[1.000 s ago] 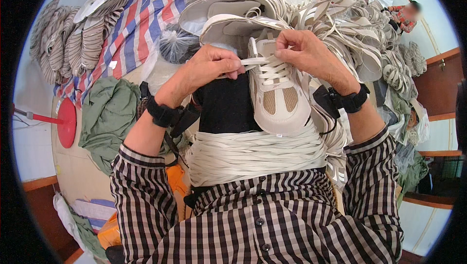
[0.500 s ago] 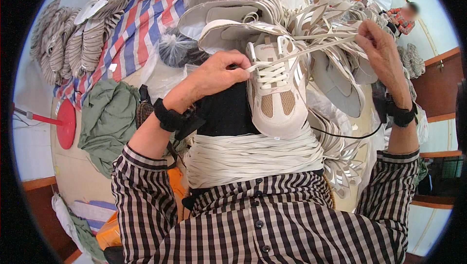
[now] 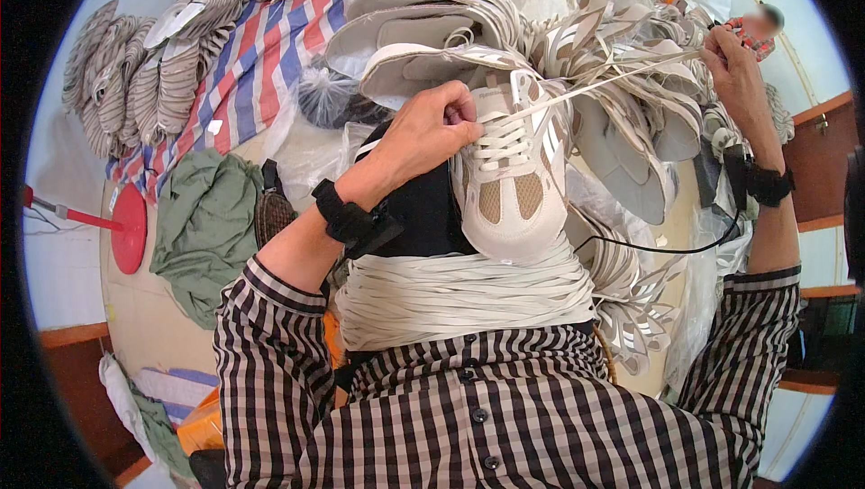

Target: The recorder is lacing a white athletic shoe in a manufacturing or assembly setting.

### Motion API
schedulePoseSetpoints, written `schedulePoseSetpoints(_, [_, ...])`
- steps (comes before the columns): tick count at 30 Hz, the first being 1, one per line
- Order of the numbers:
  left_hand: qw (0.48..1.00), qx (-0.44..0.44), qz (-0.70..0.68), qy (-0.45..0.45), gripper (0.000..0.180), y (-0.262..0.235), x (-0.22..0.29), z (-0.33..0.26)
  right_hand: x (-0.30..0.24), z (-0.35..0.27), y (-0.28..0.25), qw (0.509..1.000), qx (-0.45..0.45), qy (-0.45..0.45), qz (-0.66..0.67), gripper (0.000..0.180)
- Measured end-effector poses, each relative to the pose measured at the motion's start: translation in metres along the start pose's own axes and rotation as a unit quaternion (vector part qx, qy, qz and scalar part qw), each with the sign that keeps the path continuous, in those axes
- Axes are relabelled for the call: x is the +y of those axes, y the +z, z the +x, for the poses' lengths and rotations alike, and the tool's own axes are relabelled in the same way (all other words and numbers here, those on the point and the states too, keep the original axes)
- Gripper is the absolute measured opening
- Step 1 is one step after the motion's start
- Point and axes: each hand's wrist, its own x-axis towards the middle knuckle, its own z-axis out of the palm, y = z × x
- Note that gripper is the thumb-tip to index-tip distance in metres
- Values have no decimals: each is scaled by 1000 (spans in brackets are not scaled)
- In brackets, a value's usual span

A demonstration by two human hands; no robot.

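Note:
A beige and white sneaker [image 3: 515, 232] with tan mesh panels lies on my lap, toe toward me. Its white laces cross over the tongue in several rows. From the upper rows a pale shoelace [image 3: 622, 80] runs taut up to the right. My right hand [image 3: 734, 66], raised at the far right, pinches that lace's end. My left hand [image 3: 428, 133] is closed at the sneaker's left eyelet edge, thumb against curled fingers; what is between the fingertips is hidden. Across my lap, below the toe, lies a thick bundle of white laces [image 3: 464, 300].
Stacked, unlaced shoe uppers [image 3: 423, 16] fill the space beyond the sneaker, with more at the right. Bundled uppers [image 3: 167, 75] rest by a striped sheet [image 3: 257, 48] at far left. Green cloth [image 3: 203, 228] and a red round base [image 3: 131, 230] lie left. Another person [image 3: 755, 31] is far right.
My right hand has moved outward and up to the right, drawing the lace out straighter. My left hand has shifted slightly right, close against the sneaker's eyelets.

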Motion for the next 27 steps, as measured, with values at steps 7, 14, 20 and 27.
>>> schedulePoseSetpoints(7, [998,49,45,-18,28,-1,-4,-7,14,-1,35,994,-102,4,-30,15])
schedulePoseSetpoints(14, [999,-25,15,-34,21,-22,-14,-13,-62,-11,30,984,-106,-55,131,13])
schedulePoseSetpoints(20, [1000,-20,5,-6,18,-22,-4,-8,-157,-14,55,930,-178,-201,252,15])
schedulePoseSetpoints(27, [999,-48,4,-2,16,-9,1,-6,-176,-7,80,920,-217,-224,236,11])
